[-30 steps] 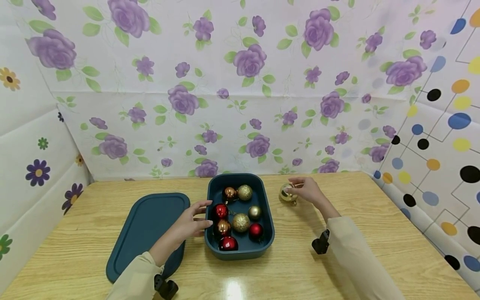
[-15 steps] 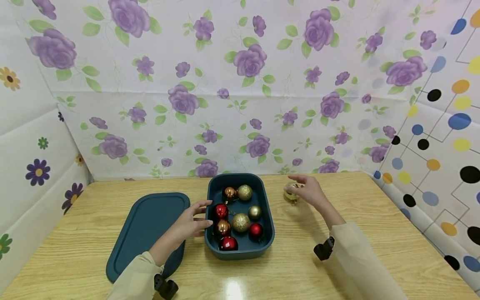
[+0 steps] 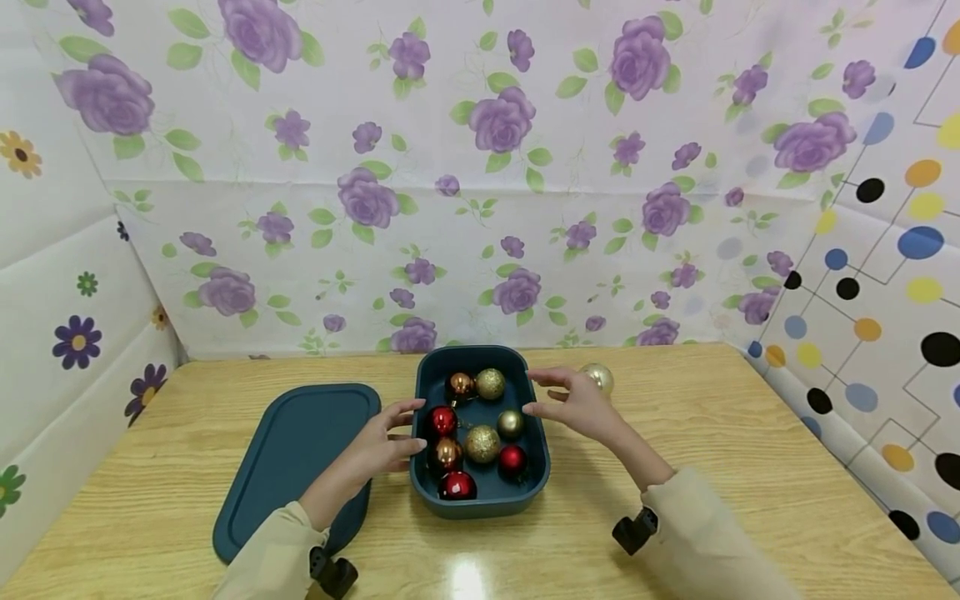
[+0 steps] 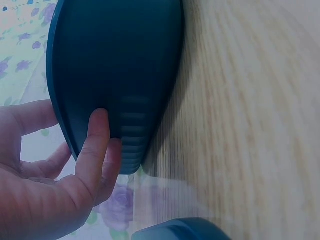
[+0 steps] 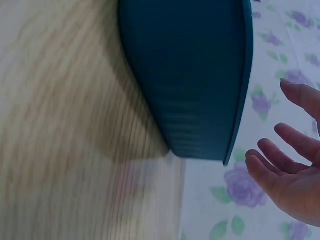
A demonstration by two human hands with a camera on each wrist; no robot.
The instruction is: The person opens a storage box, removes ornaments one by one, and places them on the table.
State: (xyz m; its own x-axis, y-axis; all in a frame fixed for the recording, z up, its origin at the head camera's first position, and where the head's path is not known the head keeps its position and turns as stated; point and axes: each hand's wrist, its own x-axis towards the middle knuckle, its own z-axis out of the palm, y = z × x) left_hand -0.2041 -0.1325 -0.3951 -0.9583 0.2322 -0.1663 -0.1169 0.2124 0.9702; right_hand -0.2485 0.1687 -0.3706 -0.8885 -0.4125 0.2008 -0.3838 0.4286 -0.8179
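In the head view, a dark teal box [image 3: 480, 507] holds several Christmas baubles, among them a red bauble [image 3: 513, 461], a copper bauble [image 3: 447, 454] and a glittery gold bauble [image 3: 482, 445]. My left hand [image 3: 378, 439] holds its left rim: two fingertips reach over the edge, while other fingers [image 4: 98, 132] lie against the outer wall in the left wrist view. Over by the right rim is my right hand [image 3: 581, 406], fingers spread and holding nothing. In the right wrist view, a gap separates these fingers [image 5: 297, 140] from the box. A shiny gold bauble [image 3: 599, 377] lies behind that hand, partly hidden.
A flat teal lid [image 3: 300, 442] lies on the wooden table [image 3: 675, 517] left of the box, partly under my left forearm. Flowered cloth [image 3: 480, 250] hangs along the table's back edge, and a dotted cloth [image 3: 862, 333] hangs on the right.
My right hand has let go of the shiny gold bauble, which lies slightly farther right and back than before. That hand has moved left to the box's right rim. My left hand stays put.
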